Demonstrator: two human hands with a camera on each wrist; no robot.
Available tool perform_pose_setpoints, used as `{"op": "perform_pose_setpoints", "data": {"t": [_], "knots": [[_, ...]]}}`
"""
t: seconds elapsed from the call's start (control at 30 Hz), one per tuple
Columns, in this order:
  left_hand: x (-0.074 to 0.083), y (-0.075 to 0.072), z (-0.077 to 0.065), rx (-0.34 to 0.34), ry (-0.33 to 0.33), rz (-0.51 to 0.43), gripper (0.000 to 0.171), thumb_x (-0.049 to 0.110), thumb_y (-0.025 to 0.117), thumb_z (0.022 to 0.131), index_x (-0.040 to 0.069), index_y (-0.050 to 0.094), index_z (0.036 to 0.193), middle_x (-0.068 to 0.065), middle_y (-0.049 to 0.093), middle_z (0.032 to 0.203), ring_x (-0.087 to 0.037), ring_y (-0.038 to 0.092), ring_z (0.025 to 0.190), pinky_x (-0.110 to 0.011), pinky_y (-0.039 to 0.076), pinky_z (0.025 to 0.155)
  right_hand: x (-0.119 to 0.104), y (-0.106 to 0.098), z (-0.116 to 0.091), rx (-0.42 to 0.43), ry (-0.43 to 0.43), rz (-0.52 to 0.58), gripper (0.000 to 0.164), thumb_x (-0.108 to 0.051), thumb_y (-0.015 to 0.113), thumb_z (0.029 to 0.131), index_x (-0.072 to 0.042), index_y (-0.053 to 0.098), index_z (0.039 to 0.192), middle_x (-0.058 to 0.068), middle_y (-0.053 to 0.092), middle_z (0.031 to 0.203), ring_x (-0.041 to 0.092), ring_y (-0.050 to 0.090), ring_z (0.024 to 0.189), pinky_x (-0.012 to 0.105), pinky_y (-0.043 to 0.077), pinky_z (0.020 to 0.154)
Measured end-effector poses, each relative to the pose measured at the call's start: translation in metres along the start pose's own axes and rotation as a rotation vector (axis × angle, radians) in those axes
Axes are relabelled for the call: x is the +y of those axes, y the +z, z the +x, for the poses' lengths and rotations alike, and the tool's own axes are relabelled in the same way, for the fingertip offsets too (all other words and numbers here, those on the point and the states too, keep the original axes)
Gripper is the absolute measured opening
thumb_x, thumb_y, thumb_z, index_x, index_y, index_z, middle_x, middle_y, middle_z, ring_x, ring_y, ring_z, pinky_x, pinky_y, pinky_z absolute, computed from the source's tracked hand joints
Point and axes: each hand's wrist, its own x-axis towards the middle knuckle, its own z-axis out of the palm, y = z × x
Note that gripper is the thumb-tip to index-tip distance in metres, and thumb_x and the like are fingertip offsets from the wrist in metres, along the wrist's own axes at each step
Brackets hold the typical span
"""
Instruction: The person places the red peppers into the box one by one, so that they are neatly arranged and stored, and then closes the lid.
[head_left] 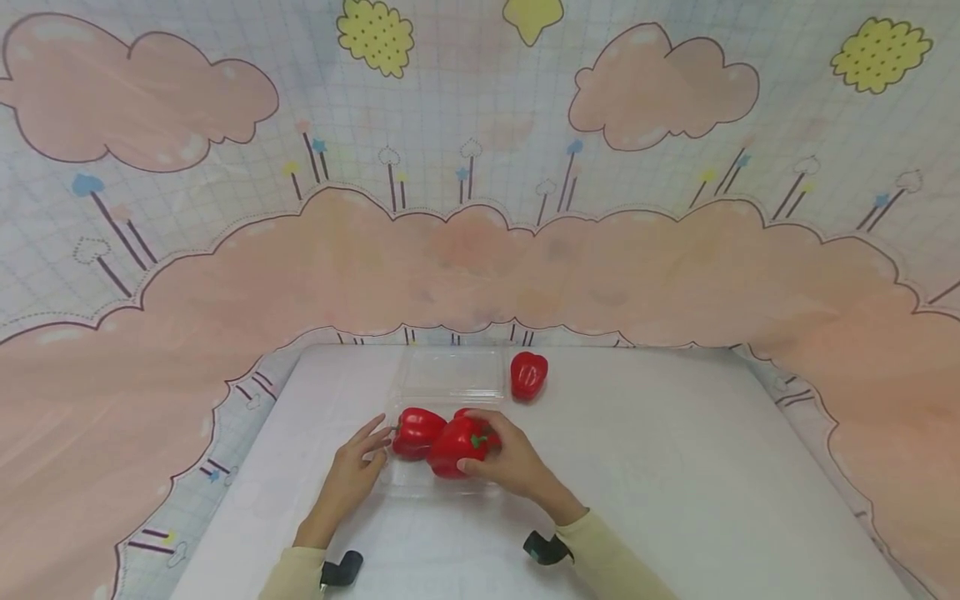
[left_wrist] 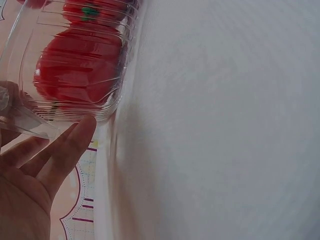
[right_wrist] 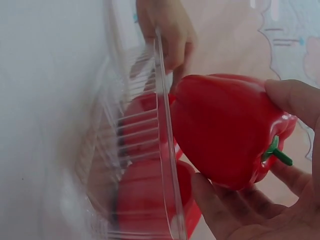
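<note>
My right hand (head_left: 510, 458) holds a red bell pepper (right_wrist: 225, 130) with a green stem, thumb on one side and fingers on the other. The pepper is over the open clear plastic container (left_wrist: 112, 107), partly above its rim. Inside the container another red bell pepper (head_left: 417, 432) lies at the left. A further one (right_wrist: 150, 192) is on the right, largely hidden from the head view by my right hand. At the container's left end, my left hand (head_left: 358, 467) pinches the rim, with fingers on both sides of the plastic wall.
Behind the container's base its clear lid (head_left: 452, 375) lies folded back. One more red bell pepper (head_left: 528, 377) rests on the white table (head_left: 660, 467), right of the lid. A patterned cloth (head_left: 555, 275) hangs around the table's back and sides.
</note>
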Motion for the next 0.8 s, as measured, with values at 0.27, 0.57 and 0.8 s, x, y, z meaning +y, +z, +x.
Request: {"op": "perform_pose_setpoints", "data": {"t": [0.27,0.57,0.8], "knots": [[0.002,-0.002,-0.002,-0.001,0.018,-0.014,0.04,-0.002,0.056,0.09,-0.001,0.06,0.131,-0.017,0.052,0.146,-0.034,0.067,0.112,-0.04,0.061,0.083,-0.003,0.009,0.001,0.008,0.019,0.021,0.068,-0.031,0.08,0.079,-0.019,0.049,0.138,0.0,0.056,0.135,0.024,0.054,0.123,0.041,0.058,0.094],[0.001,-0.002,-0.003,-0.005,0.031,-0.018,0.041,-0.003,0.056,0.091,-0.001,0.06,0.131,-0.018,0.051,0.146,-0.035,0.067,0.112,-0.039,0.061,0.083,-0.001,0.02,0.003,0.017,0.044,0.044,0.066,-0.032,0.079,0.08,-0.017,0.049,0.138,0.0,0.054,0.136,0.024,0.054,0.123,0.038,0.059,0.093],[-0.001,-0.001,-0.002,-0.011,0.015,-0.025,0.042,-0.002,0.056,0.091,0.001,0.059,0.133,-0.016,0.051,0.147,-0.034,0.067,0.113,-0.037,0.061,0.083,-0.004,0.025,0.004,0.032,0.034,0.025,0.064,-0.03,0.079,0.08,-0.017,0.051,0.137,0.001,0.056,0.133,0.022,0.056,0.119,0.035,0.06,0.09]]}}
